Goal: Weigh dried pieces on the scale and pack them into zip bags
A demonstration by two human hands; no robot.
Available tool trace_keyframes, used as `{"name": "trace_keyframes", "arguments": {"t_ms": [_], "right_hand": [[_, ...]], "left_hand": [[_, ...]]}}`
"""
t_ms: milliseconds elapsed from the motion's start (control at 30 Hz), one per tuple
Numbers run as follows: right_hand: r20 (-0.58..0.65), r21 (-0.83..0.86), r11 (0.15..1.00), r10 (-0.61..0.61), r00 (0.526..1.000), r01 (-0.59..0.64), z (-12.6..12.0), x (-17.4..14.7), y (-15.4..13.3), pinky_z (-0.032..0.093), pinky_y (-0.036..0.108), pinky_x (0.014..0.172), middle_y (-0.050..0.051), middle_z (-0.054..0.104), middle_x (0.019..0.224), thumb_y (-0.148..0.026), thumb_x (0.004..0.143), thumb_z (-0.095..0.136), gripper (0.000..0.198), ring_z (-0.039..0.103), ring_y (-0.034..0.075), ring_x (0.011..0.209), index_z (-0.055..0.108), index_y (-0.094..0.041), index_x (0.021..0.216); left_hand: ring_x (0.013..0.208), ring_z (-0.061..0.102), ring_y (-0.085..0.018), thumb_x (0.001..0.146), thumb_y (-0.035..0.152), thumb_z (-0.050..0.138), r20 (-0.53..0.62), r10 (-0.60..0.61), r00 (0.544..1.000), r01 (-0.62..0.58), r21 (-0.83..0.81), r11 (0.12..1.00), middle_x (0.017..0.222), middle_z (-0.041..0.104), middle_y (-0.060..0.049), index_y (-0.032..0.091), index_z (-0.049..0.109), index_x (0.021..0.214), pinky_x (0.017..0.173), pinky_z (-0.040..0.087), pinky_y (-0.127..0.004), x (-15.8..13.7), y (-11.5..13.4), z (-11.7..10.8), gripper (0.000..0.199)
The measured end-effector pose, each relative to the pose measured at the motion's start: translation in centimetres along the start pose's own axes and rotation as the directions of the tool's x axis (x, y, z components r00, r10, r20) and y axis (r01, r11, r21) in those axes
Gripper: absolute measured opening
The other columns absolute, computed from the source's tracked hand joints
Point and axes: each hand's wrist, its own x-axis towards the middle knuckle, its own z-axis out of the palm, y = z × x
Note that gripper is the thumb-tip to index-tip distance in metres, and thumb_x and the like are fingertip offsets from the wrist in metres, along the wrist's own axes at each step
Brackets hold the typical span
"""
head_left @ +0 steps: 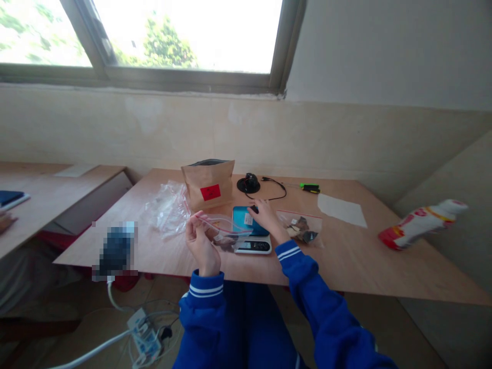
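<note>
My left hand [203, 248] pinches the red-edged rim of a clear zip-lock bag [226, 240], which slants over the table with some brownish pieces low inside. My right hand [272, 219] is closed at the fingertips on a small dark piece [254, 209], just above the blue plate of a small digital scale [251, 248]. On that plate shows a white label [248, 219]. To the right of my right wrist lies another zip-lock bag [303, 229], holding brown and dark pieces.
A brown paper pouch [209, 187] stands behind, with crumpled clear bags [168, 210] at its left. Farther back are a black round-based device [249, 183] with a cable and a screwdriver [309, 188]. Paper [342, 210] and a bottle [421, 225] are right. Another person's hand [5, 221] shows far left.
</note>
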Motion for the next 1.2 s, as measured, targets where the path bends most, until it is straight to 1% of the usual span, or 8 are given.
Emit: {"name": "trace_keyframes", "arguments": {"t_ms": [133, 367, 467, 567, 700, 867, 1033, 1200], "right_hand": [[0.046, -0.086, 0.996, 0.024, 0.999, -0.020, 1.6, -0.1, 2.1, 0.039, 0.045, 0.098, 0.019, 0.063, 0.113, -0.012, 0.078, 0.061, 0.022, 0.052, 0.029, 0.112, 0.065, -0.010, 0.100], [-0.040, 0.143, 0.989, 0.036, 0.999, -0.030, 0.3, -0.2, 1.6, 0.049, 0.034, 0.083, 0.009, 0.071, 0.097, -0.010, 0.085, 0.047, 0.023, 0.066, 0.019, 0.090, 0.064, -0.015, 0.100], [-0.090, 0.574, 0.819, 0.060, 0.994, 0.002, -1.3, -0.9, -1.0, 0.053, 0.031, 0.078, 0.008, 0.070, 0.102, -0.022, 0.084, 0.055, 0.023, 0.068, 0.018, 0.091, 0.058, -0.017, 0.106], [-0.041, 0.744, 0.668, 0.003, 0.999, 0.028, -3.1, -2.4, -4.8, 0.054, 0.029, 0.075, 0.005, 0.070, 0.096, -0.031, 0.081, 0.063, 0.026, 0.068, 0.017, 0.087, 0.055, -0.020, 0.103], [-0.026, 0.631, 0.763, -0.160, 0.987, 0.140, -4.7, -4.1, -8.5, 0.052, 0.030, 0.081, 0.003, 0.071, 0.093, -0.029, 0.084, 0.062, 0.013, 0.067, 0.016, 0.089, 0.061, -0.021, 0.094], [0.007, 0.467, 0.843, -0.305, 0.952, 0.267, -5.1, -4.9, -8.8, 0.043, 0.037, 0.099, 0.005, 0.066, 0.115, -0.030, 0.088, 0.058, 0.017, 0.058, 0.018, 0.111, 0.066, -0.022, 0.100], [0.119, 0.524, 0.849, -0.147, 0.982, 0.063, -4.9, -6.5, -6.2, 0.050, 0.035, 0.091, 0.007, 0.062, 0.121, -0.040, 0.082, 0.064, 0.043, 0.060, 0.020, 0.108, 0.057, -0.023, 0.121], [0.047, 0.631, 0.774, 0.022, 0.999, -0.047, -3.8, -8.2, -5.2, 0.051, 0.037, 0.089, 0.005, 0.073, 0.096, -0.041, 0.084, 0.062, 0.023, 0.066, 0.021, 0.095, 0.070, -0.020, 0.091]], "left_hand": [[0.061, 0.056, -0.006, 0.074, 0.050, 0.068, 0.012, -0.037, 0.999, 0.037, -0.018, 0.999, 0.078, 0.061, 0.002, 0.020, 0.063, 0.095, 0.057, 0.044, -0.018, -0.2, 0.1, -0.1, 0.036], [0.066, 0.058, -0.006, 0.075, 0.050, 0.067, 0.012, -0.033, 0.999, 0.034, -0.058, 0.998, 0.079, 0.061, 0.003, 0.022, 0.063, 0.092, 0.062, 0.046, -0.017, -0.1, -0.2, -0.2, 0.033], [0.065, 0.058, -0.006, 0.074, 0.050, 0.068, 0.001, -0.050, 0.999, 0.050, -0.073, 0.996, 0.079, 0.061, 0.003, 0.022, 0.063, 0.092, 0.060, 0.046, -0.017, -0.1, -0.4, -0.1, 0.034], [0.066, 0.058, -0.007, 0.073, 0.051, 0.068, -0.010, -0.058, 0.998, 0.057, -0.084, 0.995, 0.080, 0.061, 0.003, 0.022, 0.063, 0.092, 0.059, 0.046, -0.017, -0.3, -0.5, 0.1, 0.035], [0.067, 0.059, -0.007, 0.073, 0.051, 0.068, -0.014, -0.064, 0.998, 0.063, -0.091, 0.994, 0.081, 0.062, 0.002, 0.021, 0.063, 0.092, 0.061, 0.046, -0.018, -0.6, -0.4, 0.4, 0.036], [0.071, 0.058, -0.007, 0.072, 0.049, 0.070, -0.049, -0.072, 0.996, 0.065, -0.137, 0.988, 0.084, 0.062, 0.002, 0.020, 0.062, 0.092, 0.067, 0.047, -0.021, -0.4, -0.5, 0.3, 0.035], [0.066, 0.057, -0.007, 0.076, 0.047, 0.067, -0.056, -0.106, 0.993, 0.093, -0.202, 0.975, 0.083, 0.060, 0.003, 0.024, 0.062, 0.096, 0.062, 0.047, -0.021, 0.1, -0.6, -0.2, 0.031], [0.077, 0.061, -0.010, 0.077, 0.048, 0.066, -0.040, -0.117, 0.992, 0.109, -0.159, 0.981, 0.094, 0.065, -0.001, 0.025, 0.066, 0.103, 0.070, 0.049, -0.023, -0.3, -0.6, -0.3, 0.035]]}}
